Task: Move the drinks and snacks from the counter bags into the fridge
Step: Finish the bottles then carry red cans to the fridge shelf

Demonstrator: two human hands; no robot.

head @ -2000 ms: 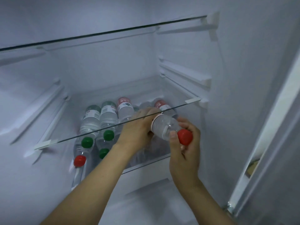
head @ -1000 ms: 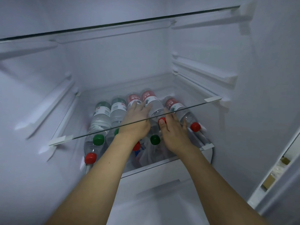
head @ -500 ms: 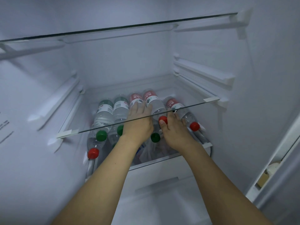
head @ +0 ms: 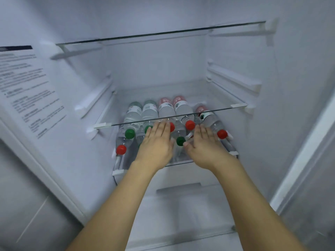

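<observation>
Several clear water bottles with red and green caps lie on their sides, stacked on a lower fridge shelf (head: 179,161) under a glass shelf (head: 199,113). One red-capped bottle (head: 213,122) lies at the right end of the stack; a green-capped one (head: 130,122) lies at the left. My left hand (head: 156,142) reaches in with straight fingers resting flat over the bottle caps in the middle. My right hand (head: 204,144) lies beside it, fingers straight, next to a green cap (head: 180,141). Neither hand holds anything.
An upper glass shelf (head: 163,34) spans the fridge above. Shelf rails (head: 233,78) line the right wall. A printed label (head: 27,87) covers the left inner wall. A white drawer front (head: 181,178) sits below the bottle shelf.
The red-capped bottle my hands carried two seconds ago now lies in the stack. Both hands have drawn back toward the shelf's front edge with fingers flattened. The camera has shifted left and back.
</observation>
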